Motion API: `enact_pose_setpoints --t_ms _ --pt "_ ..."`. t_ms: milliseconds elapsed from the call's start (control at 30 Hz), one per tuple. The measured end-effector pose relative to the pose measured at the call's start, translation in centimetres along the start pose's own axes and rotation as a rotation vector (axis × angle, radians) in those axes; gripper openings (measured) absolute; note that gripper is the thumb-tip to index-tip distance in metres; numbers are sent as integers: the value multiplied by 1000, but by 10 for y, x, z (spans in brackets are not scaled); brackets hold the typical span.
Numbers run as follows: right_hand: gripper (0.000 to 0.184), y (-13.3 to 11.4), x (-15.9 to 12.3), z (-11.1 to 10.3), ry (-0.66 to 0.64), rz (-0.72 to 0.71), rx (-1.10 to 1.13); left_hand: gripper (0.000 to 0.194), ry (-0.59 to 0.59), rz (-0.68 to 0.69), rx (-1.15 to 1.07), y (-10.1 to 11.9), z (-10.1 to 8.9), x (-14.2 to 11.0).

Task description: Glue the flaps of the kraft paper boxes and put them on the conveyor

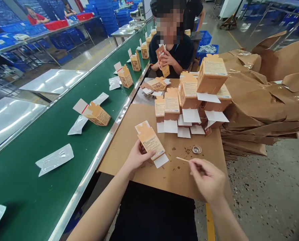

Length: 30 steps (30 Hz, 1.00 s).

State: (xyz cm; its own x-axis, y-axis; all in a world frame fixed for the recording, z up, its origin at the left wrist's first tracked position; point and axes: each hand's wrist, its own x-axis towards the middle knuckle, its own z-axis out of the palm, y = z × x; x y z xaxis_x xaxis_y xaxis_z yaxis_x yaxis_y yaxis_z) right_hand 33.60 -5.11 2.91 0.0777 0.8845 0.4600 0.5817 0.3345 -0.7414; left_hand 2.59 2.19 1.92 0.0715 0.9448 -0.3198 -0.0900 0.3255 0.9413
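My left hand (138, 154) is closed around a brown cardboard box (151, 142) tilted over the table, its white flaps standing out at both ends. Between the thumb and fingers of my right hand (206, 175) is a thin pale stick (182, 159), pointing left toward the box but apart from it. Just beyond the stick's tip lies a small round clear dish (196, 149), with dark specks scattered beside it on the brown table cover (139, 117). Several stacked brown boxes (172, 103) stand behind, white flaps hanging toward me.
A green conveyor belt (56, 130) runs along the left, carrying silvery pouches (55, 159) and open boxes (99, 114). Across the table a co-worker (174, 57) handles a carton near flat cartons (156, 84). Large brown paper sheets (262, 100) bulge at the right.
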Motion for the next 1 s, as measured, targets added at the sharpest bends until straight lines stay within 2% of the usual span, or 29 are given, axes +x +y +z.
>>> enact_pose_setpoints --t_ms 133,200,267,333,433,567,700,833,1000 --pt "27 -19 -12 49 -104 12 79 85 -4 13 33 0 0 0" --pt "29 -18 -12 63 -127 13 90 87 -10 16 35 -1 0 0" --pt "31 -14 -12 68 -138 17 98 89 -22 19 30 -3 1 1" --pt "31 -10 -12 65 -130 27 96 91 -35 29 31 -5 2 0" --pt "29 -9 -15 48 -89 56 79 91 -33 72 74 -8 6 -8" --pt "27 -12 -21 20 -37 112 57 81 37 142 213 -16 18 -27" --pt "28 -17 -28 -1 -5 158 44 70 86 119 329 -25 26 -38" --pt "29 -23 -30 -10 17 153 26 64 90 124 392 -32 26 -36" --pt "26 -31 -26 -8 8 78 54 65 71 202 449 -38 30 -35"
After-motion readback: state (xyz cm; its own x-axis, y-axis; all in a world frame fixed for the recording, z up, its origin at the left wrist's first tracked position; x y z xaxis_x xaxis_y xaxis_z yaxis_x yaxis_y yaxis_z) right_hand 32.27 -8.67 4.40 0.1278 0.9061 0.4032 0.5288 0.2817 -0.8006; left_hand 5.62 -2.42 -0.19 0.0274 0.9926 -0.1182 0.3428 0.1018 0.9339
